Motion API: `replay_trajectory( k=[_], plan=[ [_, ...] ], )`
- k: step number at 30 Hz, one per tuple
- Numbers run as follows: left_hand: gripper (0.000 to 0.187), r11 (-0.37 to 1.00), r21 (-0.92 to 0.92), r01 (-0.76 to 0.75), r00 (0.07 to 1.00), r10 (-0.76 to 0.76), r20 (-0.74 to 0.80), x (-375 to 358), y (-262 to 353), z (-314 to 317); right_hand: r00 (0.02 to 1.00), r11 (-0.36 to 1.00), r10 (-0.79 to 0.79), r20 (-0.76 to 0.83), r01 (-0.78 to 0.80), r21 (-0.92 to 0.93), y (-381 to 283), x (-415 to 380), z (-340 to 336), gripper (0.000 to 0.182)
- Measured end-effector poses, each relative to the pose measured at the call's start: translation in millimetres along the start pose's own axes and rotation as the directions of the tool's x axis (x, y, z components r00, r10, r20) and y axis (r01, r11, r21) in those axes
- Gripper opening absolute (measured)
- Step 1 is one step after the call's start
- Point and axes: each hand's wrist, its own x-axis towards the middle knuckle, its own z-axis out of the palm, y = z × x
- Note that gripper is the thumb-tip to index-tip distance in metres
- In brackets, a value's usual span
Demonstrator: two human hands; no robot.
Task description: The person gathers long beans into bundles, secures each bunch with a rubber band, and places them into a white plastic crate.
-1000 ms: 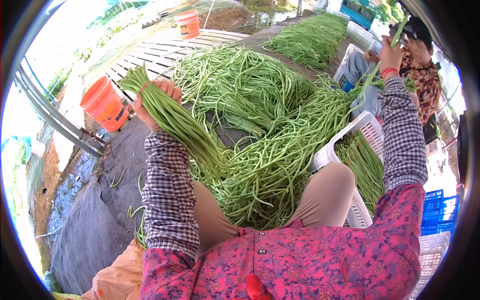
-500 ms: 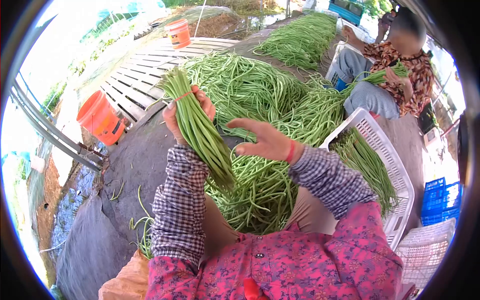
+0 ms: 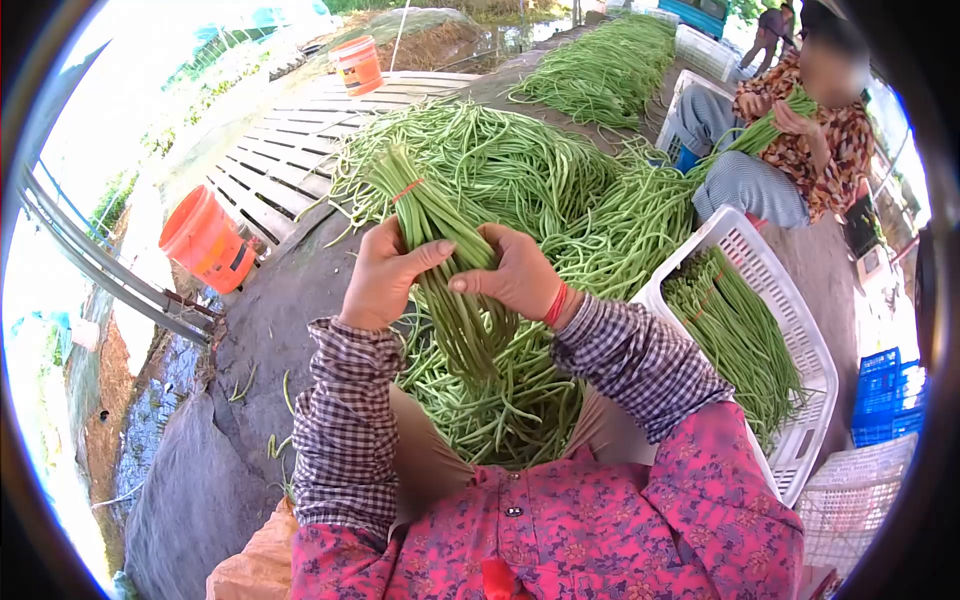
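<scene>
A bundle of long green beans [image 3: 465, 325] hangs tilted in front of me, a red band [image 3: 407, 190] round its upper part. My left hand [image 3: 388, 272] grips its left side just below the band, thumb across the front. On the right side, my right hand [image 3: 515, 275] has its fingers wrapped round the same bundle, with a red band at the wrist. Loose long beans [image 3: 490, 165] lie in a heap behind the hands and between my knees. Bundled beans [image 3: 730, 330] fill part of a white crate [image 3: 815, 350] to my right.
Another person [image 3: 800, 130] sits at the upper right, holding beans. Farther back lies another bean heap [image 3: 610, 75]. Orange buckets [image 3: 207, 240] stand at the left and by the slatted platform [image 3: 270, 165]. Blue crates [image 3: 880, 400] are at the right edge.
My right hand has moved from open beside the bundle to gripping it. My left hand has shifted to just below the band. The other person's raised hand has come down to the beans.
</scene>
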Motion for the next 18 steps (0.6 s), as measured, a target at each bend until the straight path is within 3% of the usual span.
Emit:
replay_trajectory(
  k=[1,5,7,9,13,18],
  plan=[
    [0.028,1.000,-0.015,0.024,1.000,-0.024,0.010,-1,0,-3,0.997,0.988,0.053,0.055,-0.060,0.144,-1,2,-7,0.049],
    [0.032,0.985,-0.113,0.129,0.991,-0.123,0.056,0,0,-11,0.992,0.963,0.100,0.080,-0.117,0.241,2,8,-28,0.046],
    [0.033,0.957,-0.228,0.179,0.984,-0.169,0.062,-2,6,-9,0.998,0.976,0.052,0.032,-0.057,0.211,2,10,-31,0.045],
    [0.036,0.945,-0.275,0.175,0.984,-0.163,0.064,0,2,-13,0.999,0.979,0.035,0.037,-0.042,0.200,-1,12,-38,0.045],
    [0.039,0.924,-0.332,0.188,0.981,-0.158,0.115,0,-1,-19,0.994,0.930,0.083,0.073,-0.104,0.353,6,16,-52,0.036],
    [0.039,0.902,-0.383,0.199,0.979,-0.167,0.115,2,-2,-20,0.998,0.971,0.064,0.029,-0.069,0.227,0,19,-55,0.027]
  ],
)
